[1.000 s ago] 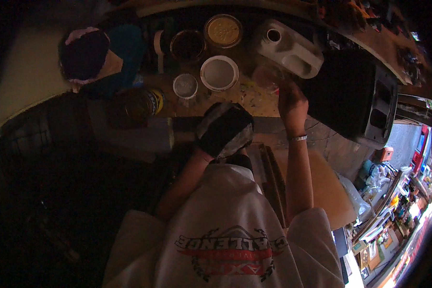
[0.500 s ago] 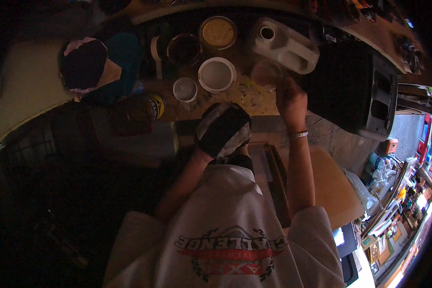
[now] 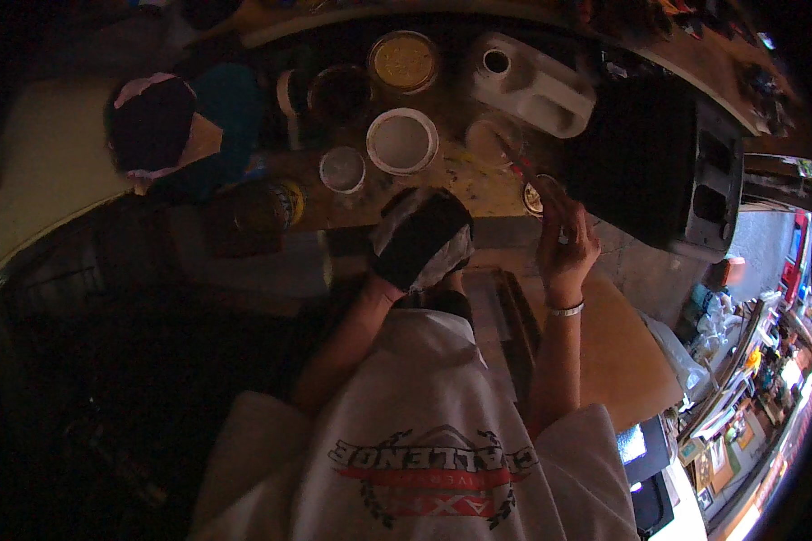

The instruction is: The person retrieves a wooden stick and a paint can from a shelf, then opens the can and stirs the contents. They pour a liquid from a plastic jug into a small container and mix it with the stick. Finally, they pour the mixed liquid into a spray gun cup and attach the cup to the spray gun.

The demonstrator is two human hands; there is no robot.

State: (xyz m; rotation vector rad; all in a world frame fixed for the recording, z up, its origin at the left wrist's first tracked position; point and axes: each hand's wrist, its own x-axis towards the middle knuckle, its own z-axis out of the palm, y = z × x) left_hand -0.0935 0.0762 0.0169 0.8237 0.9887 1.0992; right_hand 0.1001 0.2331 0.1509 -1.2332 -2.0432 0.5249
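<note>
My left hand [image 3: 386,287] is mostly hidden beneath a rounded dark object with pale grey patches [image 3: 424,236], which it holds up just in front of the bench edge; its exact kind is unclear. To the right, my right hand [image 3: 568,239] pinches a thin stick with a reddish part [image 3: 521,169], possibly a brush. The stick points away from me, toward a round, dim container [image 3: 494,140]. Close to the fingertips is a small round tin [image 3: 534,196]. A white-rimmed tub [image 3: 402,142] and a smaller cup [image 3: 343,169] stand beyond the dark object.
On the paint-spotted bench [image 3: 460,185] are a gold lid [image 3: 403,62], a tape roll [image 3: 288,95] and a pale jug [image 3: 532,86]. A yellow-labelled can [image 3: 284,203] lies at the left, near a dark cloth bundle [image 3: 153,122]. A large black case [image 3: 659,162] occupies the right.
My right hand has drawn back toward me and slightly right, away from the dim container, uncovering the small tin. The left hand and dark object have barely moved.
</note>
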